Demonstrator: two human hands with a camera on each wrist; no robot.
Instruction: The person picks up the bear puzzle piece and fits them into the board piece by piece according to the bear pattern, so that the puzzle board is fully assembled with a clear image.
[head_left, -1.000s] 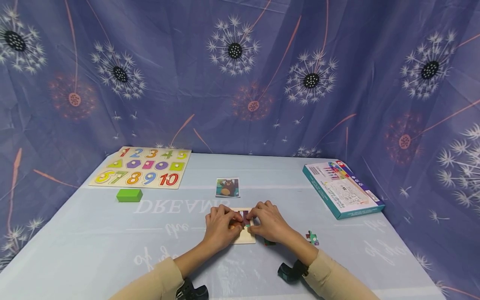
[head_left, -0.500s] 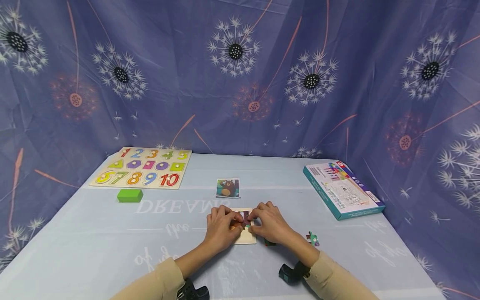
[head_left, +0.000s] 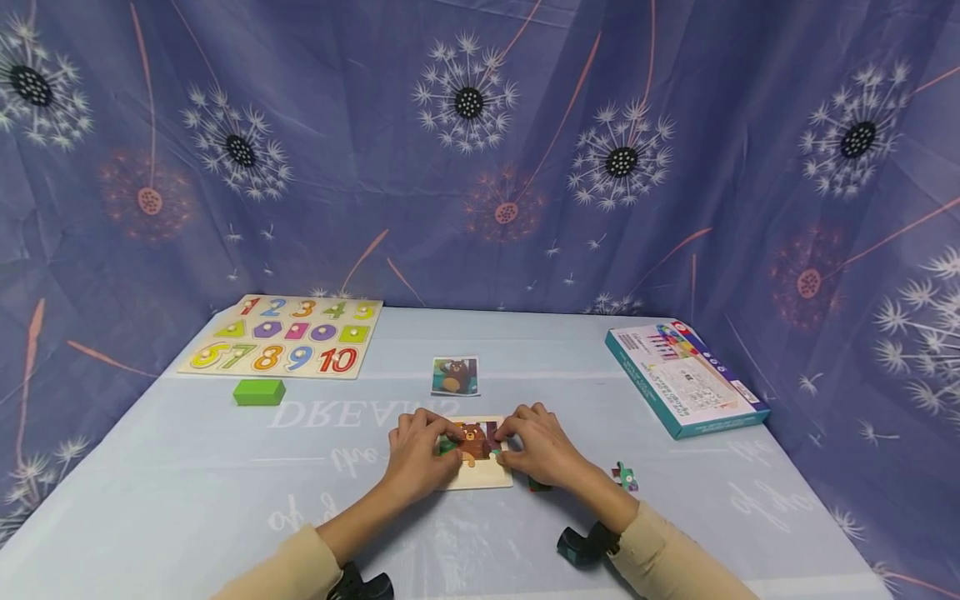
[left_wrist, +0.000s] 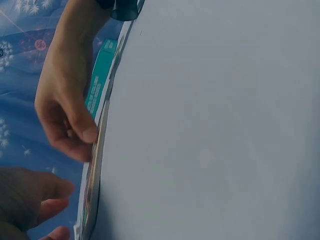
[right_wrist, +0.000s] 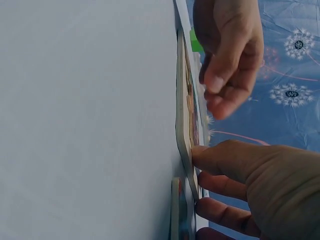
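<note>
A pale wooden jigsaw board (head_left: 480,477) with a bear picture lies near the middle of the table. My left hand (head_left: 415,460) is over its left side, thumb and index finger apart beside a green part of the picture. In the left wrist view the fingers (left_wrist: 51,187) of that hand are spread. My right hand (head_left: 542,446) rests its thumb and index finger on the board's right edge, beside a purple part. The bear piece (head_left: 472,446) shows between the hands. Loose puzzle pieces lie at the right: a green one (head_left: 625,477) and a dark one (head_left: 537,485) partly under the right hand.
A bear picture card (head_left: 455,376) lies behind the board. To the far left are a number puzzle board (head_left: 281,337) and a green block (head_left: 258,392). A boxed set (head_left: 686,379) lies at the far right. A patterned cloth (head_left: 480,167) hangs behind the table.
My left hand has moved left from over the bear piece to the board's left side, uncovering the bear. My right hand has stayed at the right edge.
</note>
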